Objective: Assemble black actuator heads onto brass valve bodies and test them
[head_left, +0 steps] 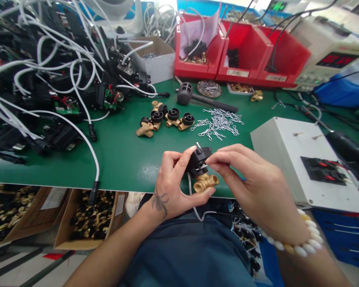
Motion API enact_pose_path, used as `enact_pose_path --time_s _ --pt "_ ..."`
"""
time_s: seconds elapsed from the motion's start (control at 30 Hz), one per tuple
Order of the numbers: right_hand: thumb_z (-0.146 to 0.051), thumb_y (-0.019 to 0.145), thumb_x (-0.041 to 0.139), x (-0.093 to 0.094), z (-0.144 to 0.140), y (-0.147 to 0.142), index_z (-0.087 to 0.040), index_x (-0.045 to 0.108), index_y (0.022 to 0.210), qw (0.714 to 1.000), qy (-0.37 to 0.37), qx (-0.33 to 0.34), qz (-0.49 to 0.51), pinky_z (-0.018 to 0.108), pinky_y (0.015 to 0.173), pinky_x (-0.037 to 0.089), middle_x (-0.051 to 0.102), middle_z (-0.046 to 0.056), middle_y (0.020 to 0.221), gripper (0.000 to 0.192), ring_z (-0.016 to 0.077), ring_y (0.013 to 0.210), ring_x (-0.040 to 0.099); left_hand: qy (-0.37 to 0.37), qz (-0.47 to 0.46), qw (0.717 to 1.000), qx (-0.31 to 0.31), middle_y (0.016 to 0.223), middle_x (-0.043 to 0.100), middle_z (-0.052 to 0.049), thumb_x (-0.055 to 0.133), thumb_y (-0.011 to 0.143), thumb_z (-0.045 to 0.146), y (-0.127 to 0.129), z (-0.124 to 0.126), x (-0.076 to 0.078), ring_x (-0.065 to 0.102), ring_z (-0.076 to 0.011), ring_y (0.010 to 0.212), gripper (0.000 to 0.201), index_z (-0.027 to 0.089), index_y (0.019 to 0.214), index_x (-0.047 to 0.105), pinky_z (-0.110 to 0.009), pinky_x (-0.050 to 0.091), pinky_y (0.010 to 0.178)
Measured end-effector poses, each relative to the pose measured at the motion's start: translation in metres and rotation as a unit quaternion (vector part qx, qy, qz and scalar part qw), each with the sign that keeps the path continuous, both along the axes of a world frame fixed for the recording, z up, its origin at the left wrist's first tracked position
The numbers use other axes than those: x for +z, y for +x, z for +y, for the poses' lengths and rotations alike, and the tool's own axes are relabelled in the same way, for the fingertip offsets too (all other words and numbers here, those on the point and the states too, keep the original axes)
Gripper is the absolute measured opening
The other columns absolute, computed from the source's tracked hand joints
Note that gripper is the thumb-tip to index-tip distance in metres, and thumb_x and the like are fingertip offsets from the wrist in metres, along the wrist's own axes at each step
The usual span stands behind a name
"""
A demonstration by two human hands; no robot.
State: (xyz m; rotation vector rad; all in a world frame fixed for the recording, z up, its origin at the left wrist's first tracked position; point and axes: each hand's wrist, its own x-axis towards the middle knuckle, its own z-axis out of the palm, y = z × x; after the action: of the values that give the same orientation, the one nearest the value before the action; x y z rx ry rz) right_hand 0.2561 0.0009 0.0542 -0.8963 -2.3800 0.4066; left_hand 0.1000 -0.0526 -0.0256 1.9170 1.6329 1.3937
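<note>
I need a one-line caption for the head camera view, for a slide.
Over a green bench, the left hand holds a brass valve with a black actuator while the right hand pinches a small wire clip at it.

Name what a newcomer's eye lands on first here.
At centre, the left hand and right hand hold a brass valve with a black head over the green bench. Red bins line the back; a heap of white-cabled black units fills the left.

left hand [173,181] cupped, right hand [251,187] apparently pinching
</note>
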Motion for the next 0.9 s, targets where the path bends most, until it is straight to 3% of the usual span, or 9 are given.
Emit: enact_pose_path --time_s 0.27,0.47,0.53,0.67,0.9 --pt "-0.008 0.095 0.05 0.004 -0.005 -0.002 -0.021 0.061 0.097 0.996 0.073 0.006 -0.041 0.028 0.079 0.055 0.066 0.006 0.101 0.018 0.0169 0.09 0.065 -0.009 -0.003 1.0 -0.017 0.108 0.048 -0.007 0.075 0.075 0.049 -0.001 0.0 0.0 0.055 -0.0213 0.097 0.079 0.02 0.141 0.044 -0.035 0.055 0.082" --pt "-0.012 0.094 0.054 0.007 0.004 0.0 -0.022 0.061 0.087 0.997 -0.071 0.012 -0.013 0.025 0.069 0.053 0.067 0.0 0.086 0.014 0.0137 0.077 0.064 0.007 0.009 1.0 -0.023 0.108 0.049 -0.008 0.074 0.075 0.05 -0.002 -0.001 -0.001 0.055 -0.0213 0.097 0.079 0.016 0.14 0.045 -0.035 0.055 0.083" --pt "-0.012 0.094 0.054 0.004 0.004 -0.002 -0.022 0.061 0.086 0.997 -0.07 -0.008 -0.002 0.025 0.07 0.052 0.067 0.0 0.086 0.014 0.0137 0.078 0.064 0.005 0.011 1.0 -0.024 0.108 0.049 -0.008 0.074 0.075 0.05 -0.003 0.0 -0.001 0.055 -0.0216 0.098 0.079 0.016 0.14 0.045 -0.036 0.054 0.084" --pt "-0.01 0.094 0.052 -0.004 -0.002 -0.009 -0.021 0.062 0.088 0.999 0.02 -0.034 0.006 0.028 0.074 0.053 0.068 0.003 0.091 0.015 0.0157 0.084 0.065 -0.011 0.005 1.0 -0.025 0.108 0.05 -0.007 0.075 0.073 0.05 -0.004 -0.001 -0.001 0.055 -0.0223 0.099 0.081 0.018 0.141 0.044 -0.037 0.054 0.087" --pt "-0.017 0.093 0.056 0.001 -0.001 -0.004 -0.023 0.063 0.089 0.995 -0.095 -0.007 0.031 0.029 0.074 0.055 0.067 0.001 0.089 0.01 0.016 0.08 0.065 0.005 -0.005 0.999 -0.038 0.11 0.049 -0.008 0.074 0.074 0.048 -0.006 -0.001 -0.003 0.055 -0.0227 0.1 0.08 0.019 0.142 0.043 -0.038 0.054 0.087"
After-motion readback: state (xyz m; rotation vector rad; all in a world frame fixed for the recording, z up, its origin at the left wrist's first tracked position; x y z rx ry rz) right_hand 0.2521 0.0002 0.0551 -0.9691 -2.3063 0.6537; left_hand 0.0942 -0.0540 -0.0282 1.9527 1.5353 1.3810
